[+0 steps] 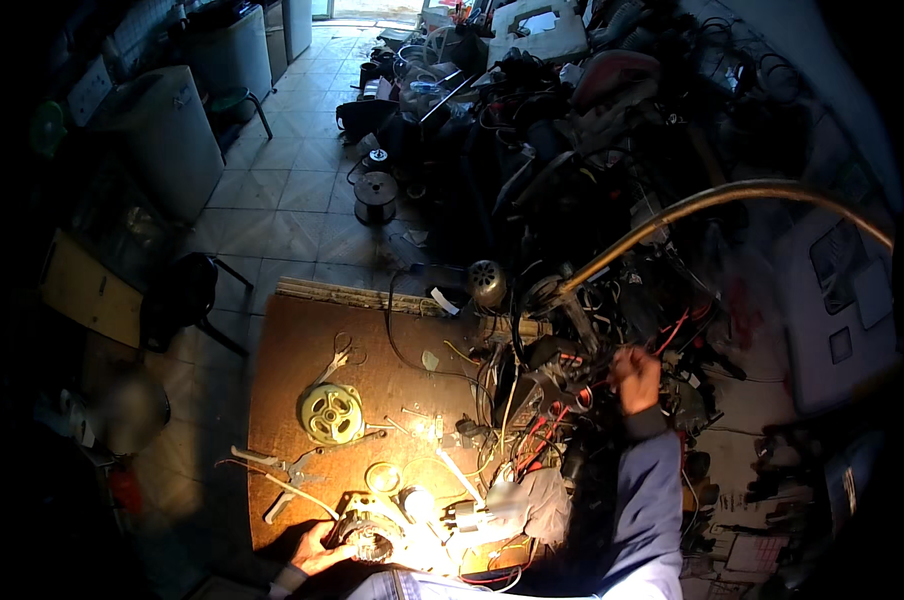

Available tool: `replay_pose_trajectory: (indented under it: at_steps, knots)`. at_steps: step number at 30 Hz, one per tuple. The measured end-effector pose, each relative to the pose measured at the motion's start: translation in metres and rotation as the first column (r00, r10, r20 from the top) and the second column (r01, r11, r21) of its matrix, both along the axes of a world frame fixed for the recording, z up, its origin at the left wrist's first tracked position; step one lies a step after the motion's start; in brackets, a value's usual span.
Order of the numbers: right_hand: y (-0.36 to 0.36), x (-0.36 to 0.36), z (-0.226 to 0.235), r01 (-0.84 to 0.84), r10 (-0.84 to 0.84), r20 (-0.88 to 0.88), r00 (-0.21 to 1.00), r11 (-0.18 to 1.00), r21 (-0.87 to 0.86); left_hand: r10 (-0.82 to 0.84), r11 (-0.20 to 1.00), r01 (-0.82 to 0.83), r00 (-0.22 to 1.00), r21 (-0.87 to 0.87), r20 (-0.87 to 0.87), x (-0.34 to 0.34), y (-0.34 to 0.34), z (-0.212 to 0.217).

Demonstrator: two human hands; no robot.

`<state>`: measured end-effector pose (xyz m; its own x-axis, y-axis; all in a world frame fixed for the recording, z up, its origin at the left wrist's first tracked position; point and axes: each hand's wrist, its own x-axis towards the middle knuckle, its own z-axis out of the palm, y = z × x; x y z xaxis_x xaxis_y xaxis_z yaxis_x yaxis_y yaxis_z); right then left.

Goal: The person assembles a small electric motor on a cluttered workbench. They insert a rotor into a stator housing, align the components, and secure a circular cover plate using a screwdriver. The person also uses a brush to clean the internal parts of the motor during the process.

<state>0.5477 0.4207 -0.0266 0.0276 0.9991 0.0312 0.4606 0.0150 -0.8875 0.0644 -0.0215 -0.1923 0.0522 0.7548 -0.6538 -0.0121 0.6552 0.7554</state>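
Note:
At the table's near edge my left hand [317,549] grips the side of a round motor part [372,541] with an open, coil-like middle, under bright lamp light. My right hand [636,380] reaches out over a dark jumble of tools and cables, its fingers curled together; what they hold, if anything, is too dark to make out. Red-handled tools [557,410] stand just left of it. A round motor end cover [332,414] with slots lies on the brown table [272,370]. Between it and my left hand are cutting pliers [290,482] and a thin ring [383,478].
A curved metal tube [712,200] arches over the clutter on the right. A domed, perforated metal piece [486,284] sits at the table's far edge. A wire spool [376,198] stands on the tiled floor, with a dark stool [187,300] left of the table. A grey cloth [542,505] lies near the lamp.

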Motion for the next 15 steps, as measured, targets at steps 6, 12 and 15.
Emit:
replay_pose_trajectory:
  at_steps: [6, 12, 15]
  knots:
    - [0.152, 0.005, -0.031, -0.143, 0.114, -0.251, 0.961, 0.985, -0.100, -0.061, 0.988, 0.069, 0.996, -0.137, 0.061, -0.006, 0.016, 0.007]
    - [0.256, -0.024, -0.055, -0.660, 0.492, -0.643, 0.586, 0.751, -0.026, -0.085, 0.989, 0.062, 0.980, -0.134, -0.180, -0.001, -0.025, -0.043]
    - [0.281, -0.043, -0.039, -0.622, 0.502, -0.443, 0.743, 0.762, -0.180, -0.163, 0.973, 0.124, 0.966, -0.192, -0.200, -0.004, -0.002, -0.019]
